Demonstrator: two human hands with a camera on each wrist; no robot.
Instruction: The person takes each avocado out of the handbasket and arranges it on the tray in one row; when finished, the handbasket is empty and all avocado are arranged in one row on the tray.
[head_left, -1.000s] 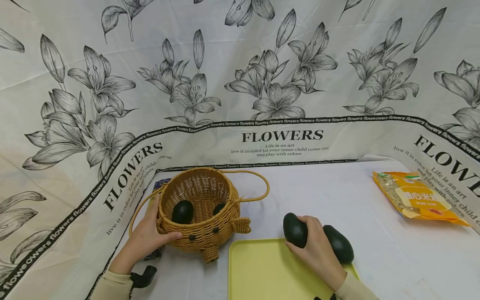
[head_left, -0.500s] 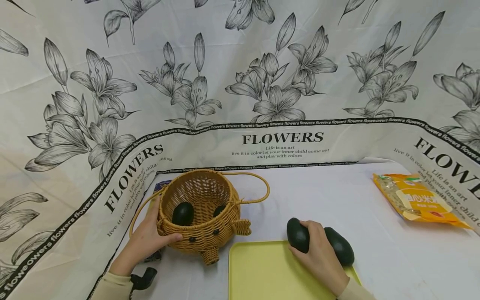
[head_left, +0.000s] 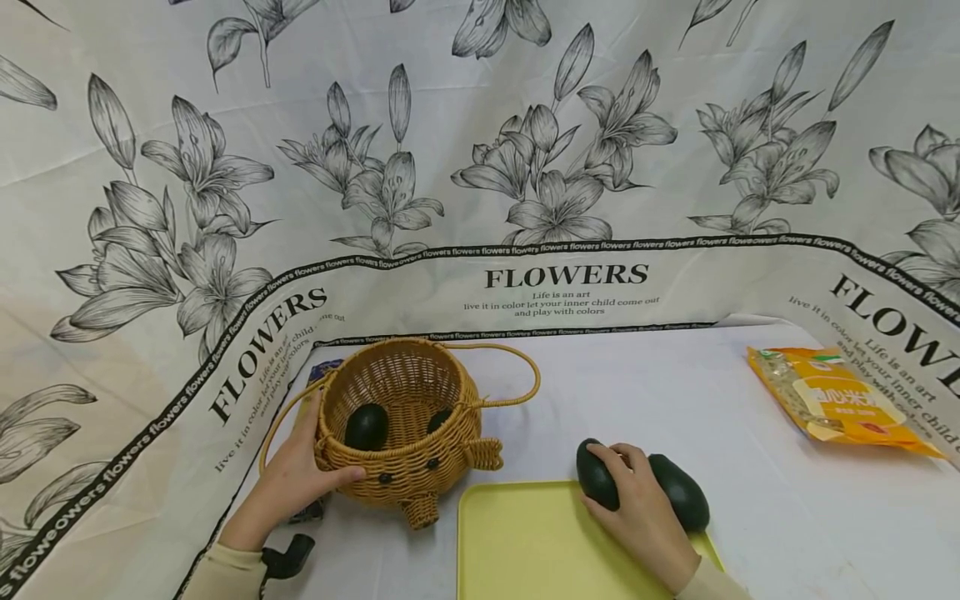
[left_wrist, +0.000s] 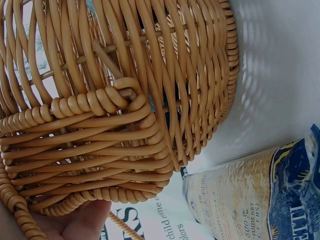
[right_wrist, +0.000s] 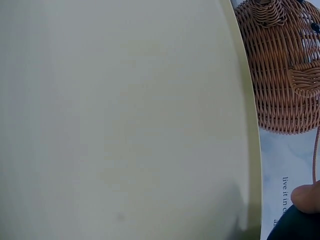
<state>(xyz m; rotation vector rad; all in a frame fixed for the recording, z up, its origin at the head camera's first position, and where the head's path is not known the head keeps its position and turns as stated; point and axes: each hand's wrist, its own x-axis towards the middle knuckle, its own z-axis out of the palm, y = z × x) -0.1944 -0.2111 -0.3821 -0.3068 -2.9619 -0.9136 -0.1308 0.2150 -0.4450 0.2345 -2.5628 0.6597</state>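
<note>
My left hand (head_left: 288, 479) grips the left rim of a wicker basket (head_left: 450, 467) shaped like an animal's head, its thumb lying along the front. Inside the basket are a dark green avocado (head_left: 367, 427) and part of a second one (head_left: 438, 421). With thumb and fingers, my right hand (head_left: 637, 504) holds another avocado (head_left: 595, 475) over the far edge of the yellow tray (head_left: 525, 542). One more avocado (head_left: 680, 493) lies just right of that hand, at the tray's far right corner. In the right wrist view, the thumb (right_wrist: 307, 197) shows against the held avocado (right_wrist: 292, 226).
A clear and blue pasta bag (left_wrist: 240, 195) lies beside the basket, mostly hidden behind it in the head view. An orange food packet (head_left: 843, 400) lies at the back right. The basket's handle (head_left: 517, 400) sticks out to the right. Flower-printed cloth (head_left: 570, 208) hangs behind the table.
My right hand has shifted slightly right and nearer to me with the avocado, and its fingers lie a little differently on it. The left hand and basket stay put.
</note>
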